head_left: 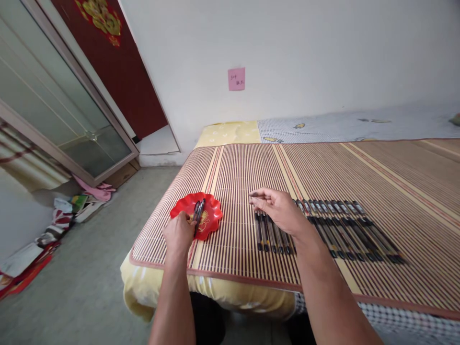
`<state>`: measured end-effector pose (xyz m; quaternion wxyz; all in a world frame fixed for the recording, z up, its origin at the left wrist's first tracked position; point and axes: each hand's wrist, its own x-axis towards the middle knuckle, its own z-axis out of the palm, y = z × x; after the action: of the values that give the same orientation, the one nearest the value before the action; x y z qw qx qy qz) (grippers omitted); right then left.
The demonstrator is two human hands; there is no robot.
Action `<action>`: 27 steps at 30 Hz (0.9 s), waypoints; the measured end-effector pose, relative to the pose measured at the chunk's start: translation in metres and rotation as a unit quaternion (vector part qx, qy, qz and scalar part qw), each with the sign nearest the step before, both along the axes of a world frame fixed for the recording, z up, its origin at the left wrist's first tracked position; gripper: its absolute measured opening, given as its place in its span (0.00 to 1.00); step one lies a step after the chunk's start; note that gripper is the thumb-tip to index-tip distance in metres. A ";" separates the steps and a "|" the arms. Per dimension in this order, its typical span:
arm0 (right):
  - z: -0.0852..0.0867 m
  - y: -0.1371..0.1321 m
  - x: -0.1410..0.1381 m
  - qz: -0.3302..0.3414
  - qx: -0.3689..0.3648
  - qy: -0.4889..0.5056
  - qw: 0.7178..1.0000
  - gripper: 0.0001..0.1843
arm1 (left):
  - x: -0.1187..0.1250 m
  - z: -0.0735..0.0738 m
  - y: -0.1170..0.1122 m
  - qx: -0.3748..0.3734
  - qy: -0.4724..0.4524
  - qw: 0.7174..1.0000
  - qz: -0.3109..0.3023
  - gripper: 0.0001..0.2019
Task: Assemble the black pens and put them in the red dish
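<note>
At the left of the bed, a red scalloped plate (214, 218) with a yellow printed figure holds a few dark pens (201, 209). My left hand (178, 233) reaches over the plate's near left rim, its fingers closed on a pen there; the fingertips are partly hidden. To the right, my right hand (278, 208) hovers above the left end of a long row of pens (339, 230) laid side by side. Its thumb and fingers are bent with a small gap between them, and I see nothing held. That hand and forearm cover part of the row.
A striped bamboo mat (237, 177) covers the bed over a yellow and checked sheet (230, 132). A pink note (236, 79) is on the white wall behind. At left are a glass door (68, 96) and assorted items (53, 225) on the grey floor.
</note>
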<state>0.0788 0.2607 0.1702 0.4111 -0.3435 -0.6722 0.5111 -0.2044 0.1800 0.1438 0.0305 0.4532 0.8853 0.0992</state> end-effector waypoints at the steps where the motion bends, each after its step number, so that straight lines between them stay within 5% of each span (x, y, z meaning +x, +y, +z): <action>1: 0.001 0.000 0.000 -0.001 0.000 0.002 1.000 0.14 | -0.001 -0.001 0.000 -0.002 0.000 1.000 -0.013 0.10; 7: 0.003 -0.002 0.001 -0.001 0.001 -0.010 1.000 0.13 | -0.002 -0.006 -0.001 0.002 0.007 0.998 -0.058 0.11; 19: 0.000 -0.001 0.002 0.003 0.001 -0.027 1.000 0.14 | 0.006 -0.007 0.003 0.005 0.000 0.999 -0.048 0.17; 27: 0.000 -0.001 0.003 0.002 0.009 -0.040 0.999 0.14 | 0.008 -0.004 0.002 0.076 -0.065 0.995 -0.026 0.17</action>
<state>0.0813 0.2601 0.1705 0.3862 -0.3587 -0.6931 0.4917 -0.1964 0.1820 0.1399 0.0556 0.4695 0.8594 0.1948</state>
